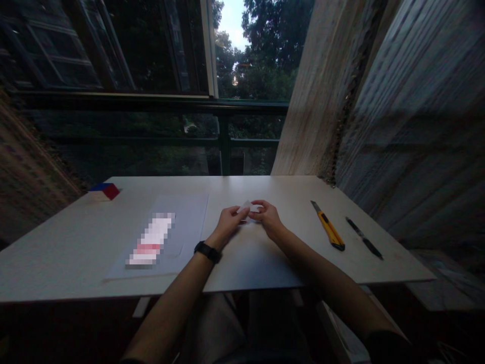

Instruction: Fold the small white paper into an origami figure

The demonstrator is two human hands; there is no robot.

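Observation:
Above the middle of the white table [242, 268], a small piece of white paper [247, 206] is held between both hands. My left hand [229, 221] pinches its left side, fingers closed, with a black watch on the wrist. Opposite it, my right hand [268, 217] grips the right side between thumb and fingers. The fingers cover part of the paper, so its full shape is hidden; its top comes to a point.
Left of my hands lie white sheets [189, 222] with a blurred-out phone-like rectangle [151, 240]. A red, blue and white cube [105, 191] sits at the far left. On the right are a yellow utility knife [329, 227], blade out, and a black pen [364, 238].

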